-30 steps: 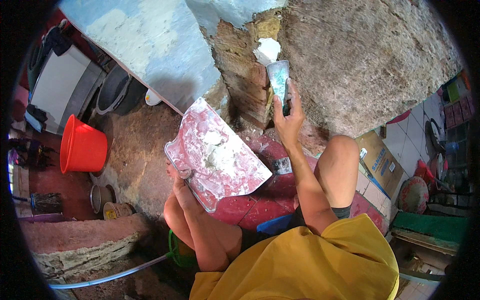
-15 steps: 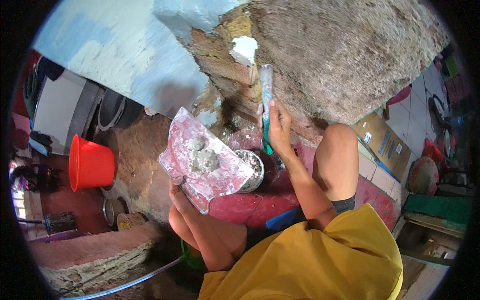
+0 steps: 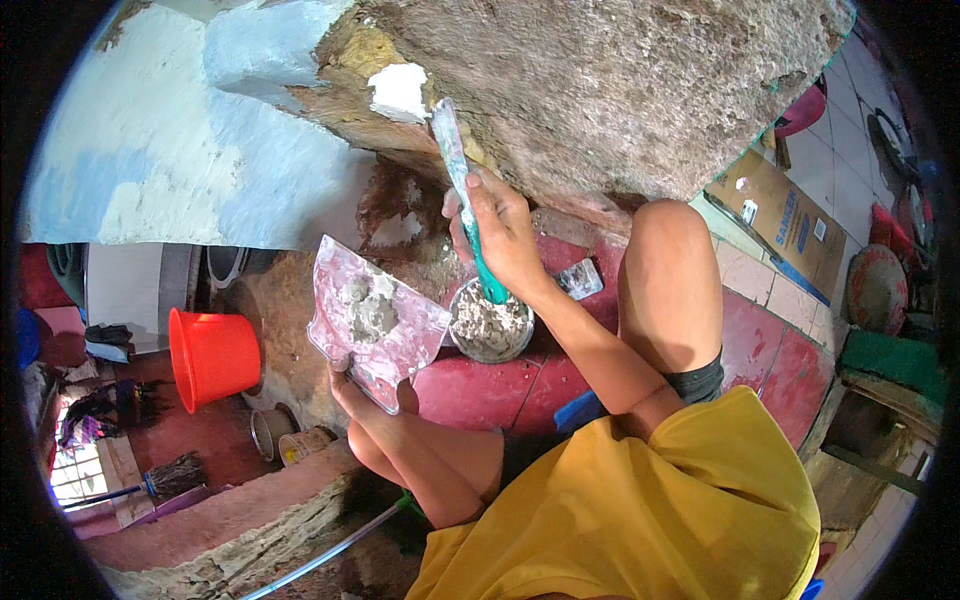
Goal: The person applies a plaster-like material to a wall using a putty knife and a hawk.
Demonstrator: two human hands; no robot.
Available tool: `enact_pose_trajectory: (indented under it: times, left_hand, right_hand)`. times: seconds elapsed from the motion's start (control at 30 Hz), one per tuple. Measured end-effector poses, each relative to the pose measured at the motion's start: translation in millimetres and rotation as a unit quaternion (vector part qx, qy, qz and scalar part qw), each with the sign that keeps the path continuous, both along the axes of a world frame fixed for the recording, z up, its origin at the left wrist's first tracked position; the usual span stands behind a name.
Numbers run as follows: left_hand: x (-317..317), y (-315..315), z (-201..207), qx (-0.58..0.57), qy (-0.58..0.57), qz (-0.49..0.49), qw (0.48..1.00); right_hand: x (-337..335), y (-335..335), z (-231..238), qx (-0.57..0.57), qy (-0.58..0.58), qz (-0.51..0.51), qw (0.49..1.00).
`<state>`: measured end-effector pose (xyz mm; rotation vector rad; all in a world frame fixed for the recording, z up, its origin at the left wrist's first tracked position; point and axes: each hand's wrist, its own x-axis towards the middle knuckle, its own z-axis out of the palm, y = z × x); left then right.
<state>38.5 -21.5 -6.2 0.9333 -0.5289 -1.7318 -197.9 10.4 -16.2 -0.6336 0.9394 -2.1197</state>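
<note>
My right hand [image 3: 508, 232] is wrapped round the green handle of a putty knife [image 3: 451, 140]. Its smeared blade points up at the rough wall [image 3: 600, 95], its tip just beside a white filler patch [image 3: 398, 92]; whether they touch I cannot tell. Below and to the left, my left hand [image 3: 362, 398] grips the lower edge of a pinkish, smeared plastic board [image 3: 410, 322]. Lumps of grey putty [image 3: 369, 308] sit on the board. Between my hands, a round tub [image 3: 490, 345] of crumbly grey-white mix stands on red tiles, partly under the knife handle.
A red bucket [image 3: 212, 358] stands at the left, near a low ledge [image 3: 215, 515]. By my right knee lie a small dark, smeared rectangular object [image 3: 579, 279] and, farther off, a flattened cardboard box [image 3: 785, 225]. A pale hose [image 3: 330, 550] runs along the lower left.
My view has shifted, so wall and bucket sit differently. The putty knife has tilted left, bringing its tip nearer the white patch. The tub shows more fully. Both hands keep their hold.
</note>
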Motion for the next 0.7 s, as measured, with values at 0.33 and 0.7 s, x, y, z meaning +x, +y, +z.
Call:
enact_pose_trajectory:
  times: [0.33, 0.7]
  left_hand:
    - [4, -3, -6, -0.003, -0.002, 0.003, 1.000]
    - [3, -4, -9, -0.005, 0.053, -0.013, 0.999]
  right_hand:
    - [6, -3, 10, -0.004, 0.021, -0.026, 0.999]
    - [9, -12, -1, 0.059, 0.183, -0.108, 0.975]
